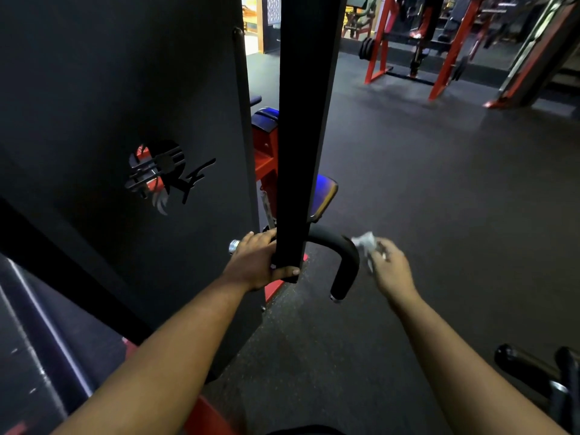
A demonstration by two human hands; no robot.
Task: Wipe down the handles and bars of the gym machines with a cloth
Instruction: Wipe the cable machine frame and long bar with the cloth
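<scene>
Left hand wrapped around the lower end of the black upright bar, thumb across its front, steadying it. Right hand pinching a crumpled pale cloth, held just right of the curved black handle that bends out from behind the bar, not clearly touching it. Best done by folding the cloth around the handle, squeezing, and sliding down the bend to its chrome end cap. Beyond the bar, a blue seat pad; farther off, red racks.
</scene>
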